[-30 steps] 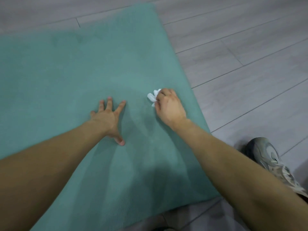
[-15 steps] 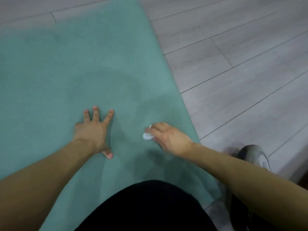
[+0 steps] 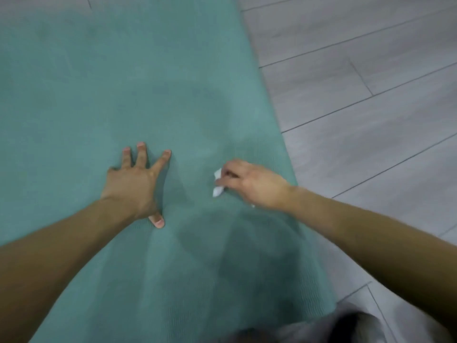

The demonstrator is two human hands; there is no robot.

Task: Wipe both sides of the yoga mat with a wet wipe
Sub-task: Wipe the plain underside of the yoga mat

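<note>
Teal yoga mat (image 3: pixel 123 82): right hand (image 3: pixel 257 185) presses wet wipe (image 3: pixel 218 186) near its right edge.

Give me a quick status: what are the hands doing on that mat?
Left hand flat, fingers spread, pressing the mat. Right hand grips the wipe against the mat near its right edge. Nothing in the way.

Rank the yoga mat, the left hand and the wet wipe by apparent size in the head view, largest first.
1. yoga mat, fills most of the frame
2. left hand, spread flat on the mat
3. wet wipe, a small wad partly hidden in the right hand
</note>
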